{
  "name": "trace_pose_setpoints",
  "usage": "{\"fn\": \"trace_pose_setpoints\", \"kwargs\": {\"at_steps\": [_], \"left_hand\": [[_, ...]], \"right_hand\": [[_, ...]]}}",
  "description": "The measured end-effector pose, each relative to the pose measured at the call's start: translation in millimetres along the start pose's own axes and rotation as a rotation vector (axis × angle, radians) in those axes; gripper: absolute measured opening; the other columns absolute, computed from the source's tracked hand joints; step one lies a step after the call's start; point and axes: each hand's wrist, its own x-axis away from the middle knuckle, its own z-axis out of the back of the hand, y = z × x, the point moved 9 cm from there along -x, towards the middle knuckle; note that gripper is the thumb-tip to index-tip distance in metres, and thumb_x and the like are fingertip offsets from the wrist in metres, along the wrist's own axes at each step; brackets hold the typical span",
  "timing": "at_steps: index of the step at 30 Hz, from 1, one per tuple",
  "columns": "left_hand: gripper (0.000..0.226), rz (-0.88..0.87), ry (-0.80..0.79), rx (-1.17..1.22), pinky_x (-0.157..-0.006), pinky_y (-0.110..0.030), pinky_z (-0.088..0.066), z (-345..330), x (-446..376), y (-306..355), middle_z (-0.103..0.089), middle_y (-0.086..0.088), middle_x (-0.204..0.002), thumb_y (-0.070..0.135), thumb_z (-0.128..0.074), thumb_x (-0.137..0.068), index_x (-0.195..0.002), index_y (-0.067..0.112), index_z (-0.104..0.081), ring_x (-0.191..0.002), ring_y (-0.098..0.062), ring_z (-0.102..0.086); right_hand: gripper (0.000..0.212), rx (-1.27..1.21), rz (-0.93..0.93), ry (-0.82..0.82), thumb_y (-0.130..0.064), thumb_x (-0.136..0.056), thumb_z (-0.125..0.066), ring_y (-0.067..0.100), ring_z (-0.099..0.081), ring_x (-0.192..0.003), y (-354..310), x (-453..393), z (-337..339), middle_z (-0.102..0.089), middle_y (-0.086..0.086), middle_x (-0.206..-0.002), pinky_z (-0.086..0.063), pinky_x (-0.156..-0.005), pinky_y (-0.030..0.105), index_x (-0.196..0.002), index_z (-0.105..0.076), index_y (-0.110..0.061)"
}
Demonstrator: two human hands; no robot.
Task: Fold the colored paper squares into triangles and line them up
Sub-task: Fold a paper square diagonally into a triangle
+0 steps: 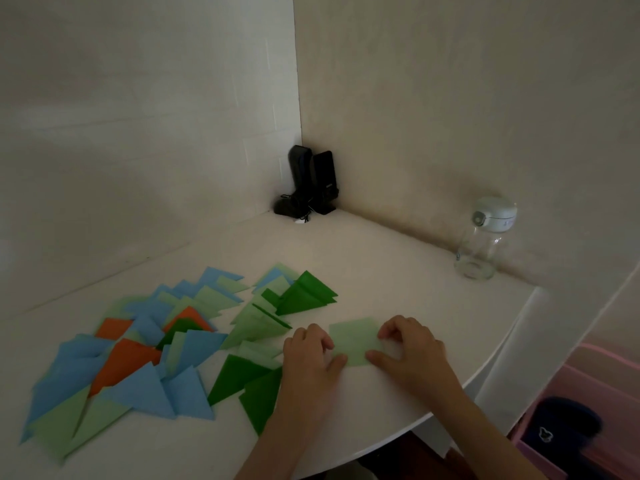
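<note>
**Another pale green square goes under the fingers**

A pale green paper square is seen lying flat on the white table, near its front edge, and it is being worked from both sides. Its left edge is pinched by the left hand, thumb below and curled fingers on top; its right side is gripped by the right hand, fingers bent over the far corner and the thumb laid across the near edge. No crease can be made out in it yet, so the fold is judged to be only at its start.

Plenty has been done already, by the look of it. A broad spread of folded triangles is laid out to the left: blue, pale green and orange ones overlapping in a loose fan, with dark green triangles further back and more of the dark green just beside the left wrist. The lining-up is rough rather than neat; rows can hardly be told apart. Whether unfolded squares remain elsewhere cannot be told, as no stack of them is shown.

Off to the right a clear bottle stands against the wall, and black speakers are tucked in the corner
</note>
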Motion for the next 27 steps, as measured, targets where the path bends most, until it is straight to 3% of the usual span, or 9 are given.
{"fn": "trace_pose_setpoints", "kwargs": {"at_steps": [7, 11, 14, 15, 17, 19, 21, 23, 27], "left_hand": [[0.041, -0.095, -0.063, -0.010, -0.073, -0.023, -0.041, -2.9, 0.9, 5.3, -0.045, 0.010, -0.081, 0.003, -0.059, -0.086, -0.071, 0.040, -0.052, -0.081, -0.015, -0.048], [0.039, -0.187, -0.144, -0.157, -0.071, -0.020, -0.034, -7.6, -1.7, 16.3, -0.044, 0.002, -0.085, -0.007, -0.047, -0.088, -0.083, 0.024, -0.071, -0.084, -0.018, -0.047], [0.035, -0.228, -0.027, -0.279, -0.064, -0.027, -0.037, 6.2, -2.2, 23.7, -0.044, 0.003, -0.081, -0.012, -0.062, -0.072, -0.077, 0.022, -0.071, -0.078, -0.018, -0.045], [0.031, -0.265, 0.017, -0.295, -0.062, -0.027, -0.037, 11.2, 1.4, 29.0, -0.046, 0.003, -0.079, -0.008, -0.068, -0.070, -0.075, 0.022, -0.071, -0.076, -0.017, -0.045], [0.012, -0.326, 0.007, -0.337, -0.074, -0.028, -0.041, 9.8, 13.1, 39.5, -0.050, 0.002, -0.090, 0.015, -0.061, -0.086, -0.092, 0.021, -0.070, -0.086, -0.017, -0.044], [0.036, -0.300, -0.044, -0.398, -0.084, -0.032, -0.041, 2.2, 21.3, 41.3, -0.049, 0.001, -0.101, 0.045, -0.041, -0.093, -0.102, 0.018, -0.064, -0.095, -0.017, -0.042], [0.057, -0.289, -0.015, -0.501, -0.075, -0.034, -0.046, -1.6, 26.0, 46.7, -0.053, 0.001, -0.094, 0.065, -0.032, -0.083, -0.091, 0.019, -0.065, -0.088, -0.018, -0.049], [0.060, -0.285, -0.025, -0.540, -0.066, -0.035, -0.046, -9.5, 29.1, 46.1, -0.054, 0.002, -0.086, 0.072, -0.031, -0.074, -0.081, 0.022, -0.063, -0.080, -0.018, -0.052], [0.030, -0.313, -0.015, -0.602, -0.052, -0.027, -0.043, -13.2, 29.2, 48.4, -0.055, 0.011, -0.070, 0.059, -0.058, -0.064, -0.070, 0.029, -0.057, -0.062, -0.012, -0.052]], "right_hand": [[0.034, -0.103, 0.017, -0.099, -0.026, -0.072, -0.076, 0.005, -0.054, -0.091, -0.3, -0.7, 2.6, -0.056, -0.022, -0.094, -0.043, -0.092, 0.036, -0.082, -0.051, -0.048], [0.011, -0.110, -0.008, -0.186, -0.039, -0.079, -0.068, -0.002, -0.058, -0.080, -11.4, -11.1, 0.8, -0.066, -0.022, -0.094, -0.048, -0.083, 0.025, -0.085, -0.065, -0.047], [0.016, -0.049, -0.043, -0.176, -0.042, -0.083, -0.063, 0.006, -0.064, -0.088, -10.7, -12.5, -0.9, -0.071, -0.014, -0.095, -0.049, -0.082, 0.024, -0.092, -0.074, -0.034], [0.017, -0.044, -0.052, -0.157, -0.040, -0.084, -0.063, 0.007, -0.065, -0.088, -9.8, -10.2, 1.0, -0.072, -0.012, -0.093, -0.048, -0.079, 0.022, -0.092, -0.075, -0.030], [0.016, -0.035, -0.061, -0.120, -0.036, -0.085, -0.064, 0.009, -0.065, -0.089, -9.7, -4.2, 7.3, -0.073, -0.008, -0.092, -0.045, -0.075, 0.019, -0.091, -0.076, -0.026], [0.015, -0.038, -0.046, -0.103, -0.031, -0.086, -0.063, 0.010, -0.065, -0.092, -10.8, 0.8, 10.8, -0.073, -0.007, -0.095, -0.043, -0.075, 0.016, -0.093, -0.076, -0.026], [0.019, -0.025, -0.028, -0.136, -0.024, -0.089, -0.058, 0.010, -0.064, -0.096, -13.8, 5.8, 9.9, -0.072, -0.007, -0.099, -0.039, -0.073, 0.011, -0.095, -0.075, -0.026], [0.026, -0.040, -0.020, -0.180, -0.016, -0.089, -0.053, 0.008, -0.063, -0.093, -14.1, 9.1, 9.2, -0.072, -0.006, -0.098, -0.036, -0.070, 0.009, -0.095, -0.075, -0.028], [0.042, -0.195, -0.003, -0.241, -0.002, -0.081, -0.053, -0.013, -0.056, -0.059, -12.8, 15.5, 12.6, -0.064, -0.022, -0.065, -0.040, -0.060, 0.006, -0.079, -0.070, -0.040]]}}
